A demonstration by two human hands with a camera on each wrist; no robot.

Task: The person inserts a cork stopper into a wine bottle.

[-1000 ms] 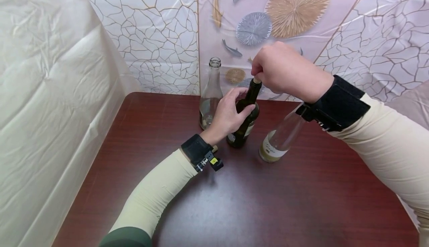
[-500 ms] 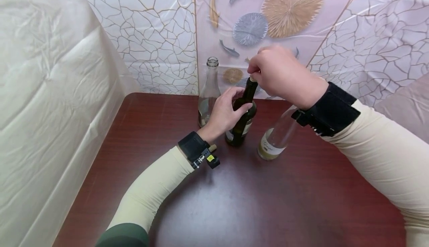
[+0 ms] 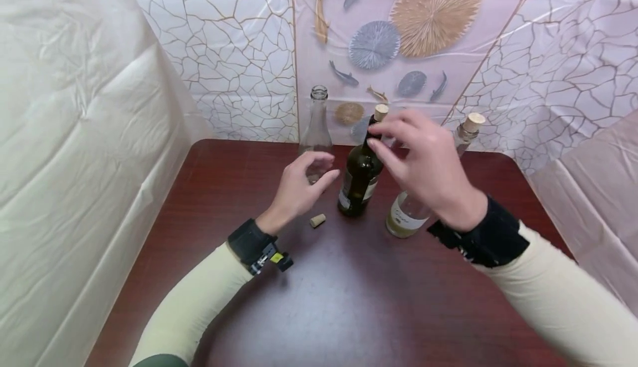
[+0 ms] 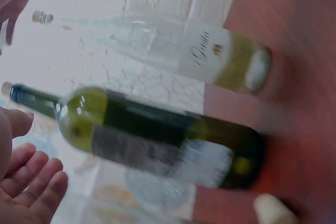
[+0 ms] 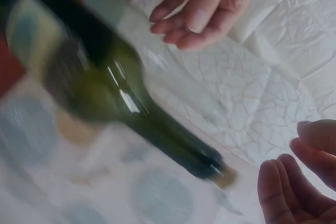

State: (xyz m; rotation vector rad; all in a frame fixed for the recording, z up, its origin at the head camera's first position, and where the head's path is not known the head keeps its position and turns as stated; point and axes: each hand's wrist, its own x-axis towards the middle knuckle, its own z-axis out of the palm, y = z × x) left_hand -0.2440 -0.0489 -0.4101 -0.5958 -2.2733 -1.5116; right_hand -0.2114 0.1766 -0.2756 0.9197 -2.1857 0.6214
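Observation:
A dark green wine bottle [image 3: 361, 170] stands upright mid-table with a cork [image 3: 381, 112] in its mouth. My right hand [image 3: 428, 162] is beside the bottle's neck, fingers relaxed and holding nothing; the right wrist view shows a gap between the fingers and the cork. To the left, my left hand [image 3: 294, 192] is apart from the bottle, thumb and fingers loosely spread around air. Behind that hand stands a clear bottle [image 3: 318, 126] with an uncorked mouth. Another clear bottle [image 4: 157, 45] on the right carries its own cork [image 3: 475, 122]; my right hand partly hides it in the head view.
A loose cork [image 3: 317, 221] lies on the red-brown table [image 3: 349, 300] in front of the bottles. Patterned sheeting [image 3: 239, 51] hangs behind the table's far edge, and a pale sheet [image 3: 65, 162] hangs along the left side.
My left hand has let go of the green bottle and moved left and nearer. My right hand has released the cork and come down to the right, uncovering both corked tops.

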